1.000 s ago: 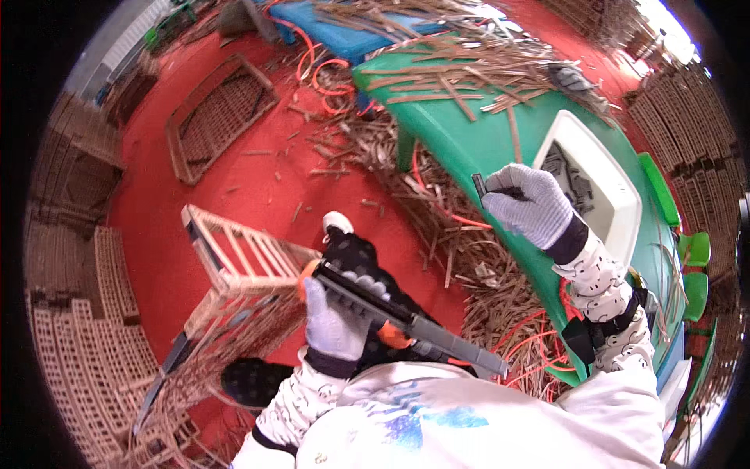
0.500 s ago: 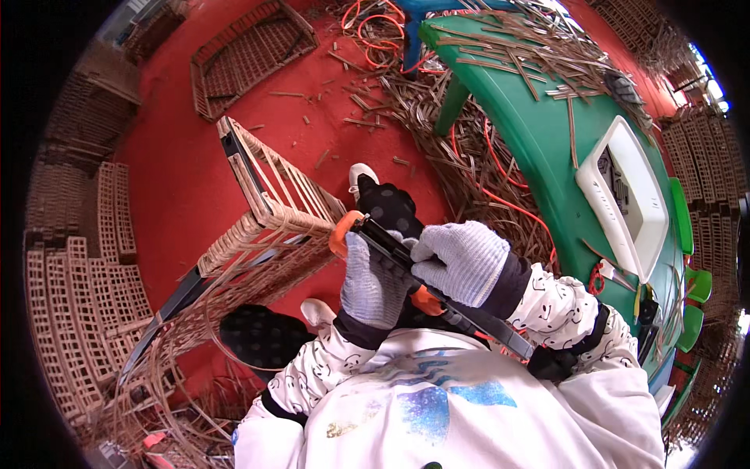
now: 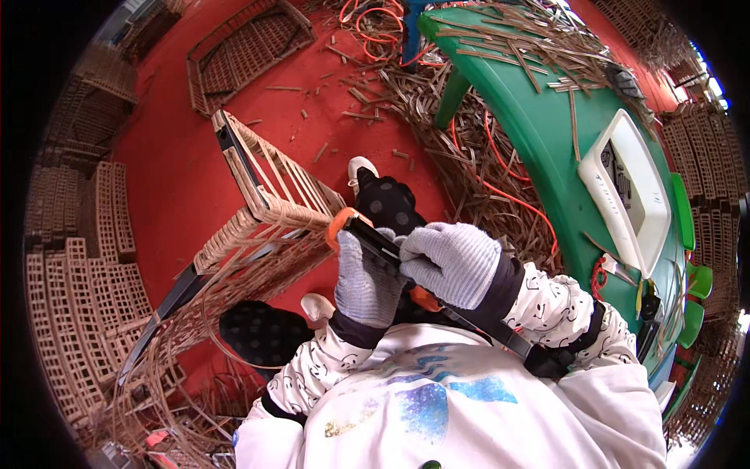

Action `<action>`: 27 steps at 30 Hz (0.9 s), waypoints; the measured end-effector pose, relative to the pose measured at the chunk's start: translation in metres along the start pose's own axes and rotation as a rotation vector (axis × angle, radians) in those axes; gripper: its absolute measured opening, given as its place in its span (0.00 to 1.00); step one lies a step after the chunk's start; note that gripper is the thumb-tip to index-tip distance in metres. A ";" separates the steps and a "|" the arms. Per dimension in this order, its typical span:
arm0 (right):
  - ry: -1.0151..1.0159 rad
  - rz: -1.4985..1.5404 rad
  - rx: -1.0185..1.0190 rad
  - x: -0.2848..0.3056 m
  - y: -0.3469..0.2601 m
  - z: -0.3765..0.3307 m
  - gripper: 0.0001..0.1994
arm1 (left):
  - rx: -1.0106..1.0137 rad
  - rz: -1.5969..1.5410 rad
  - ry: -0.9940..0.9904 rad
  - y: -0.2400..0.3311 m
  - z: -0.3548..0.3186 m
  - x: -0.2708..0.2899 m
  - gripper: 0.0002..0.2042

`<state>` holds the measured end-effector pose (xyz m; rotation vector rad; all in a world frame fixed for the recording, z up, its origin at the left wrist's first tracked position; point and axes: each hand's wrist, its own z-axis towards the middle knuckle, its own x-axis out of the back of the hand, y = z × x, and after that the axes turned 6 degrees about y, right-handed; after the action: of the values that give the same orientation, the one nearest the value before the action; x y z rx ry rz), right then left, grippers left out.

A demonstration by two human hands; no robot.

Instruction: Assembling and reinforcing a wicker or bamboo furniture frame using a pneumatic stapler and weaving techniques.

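I see both gloved hands brought together just in front of the torso, over the red floor [image 3: 180,180]. The left hand [image 3: 366,277], in a grey knit glove, is clamped around the body of an orange-and-black tool [image 3: 375,238], whose orange nose touches the upper edge of the wicker frame [image 3: 262,207]. The right hand [image 3: 451,262], in a matching glove, is curled over the same tool just beside the left, fingers together on its top; I cannot tell whether it grips anything small underneath. The tool's dark rear part runs down to the right, under the right sleeve.

The wicker frame stands tilted on the floor to the left of the hands, its open slatted panel uppermost and its woven band directly below the tool's nose. Loose rattan strands hang from it toward the lower left. Two dark dotted slippers show on the floor: one just above the hands [image 3: 384,205], one lower left by the knee [image 3: 262,332].

To the right stands a green tabletop [image 3: 547,125], strewn with cut rattan strips [image 3: 508,39], and carrying a white tray-like object [image 3: 633,187] near its right edge. More offcuts and an orange cable [image 3: 500,187] lie on the floor beside the table leg. Stacks of woven panels [image 3: 78,266] sit at the far left, well apart from the hands.
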<state>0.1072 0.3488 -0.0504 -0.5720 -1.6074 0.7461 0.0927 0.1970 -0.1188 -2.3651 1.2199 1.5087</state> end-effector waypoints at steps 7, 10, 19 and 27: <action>0.017 -0.111 0.009 -0.006 -0.006 -0.004 0.06 | 0.016 -0.002 0.021 0.002 0.003 0.005 0.25; 0.136 0.042 0.074 -0.016 0.006 -0.003 0.06 | 0.012 0.008 0.021 0.003 0.002 0.005 0.25; 0.319 0.117 0.160 0.041 0.020 -0.023 0.09 | 0.007 0.031 -0.065 -0.001 -0.006 -0.044 0.19; 1.263 -0.232 -0.367 0.212 0.210 -0.144 0.06 | -0.086 0.215 0.061 0.002 -0.012 -0.017 0.23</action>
<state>0.2048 0.6654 -0.0523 -0.8559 -0.5766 -0.1547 0.0967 0.2003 -0.0988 -2.4165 1.4961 1.5883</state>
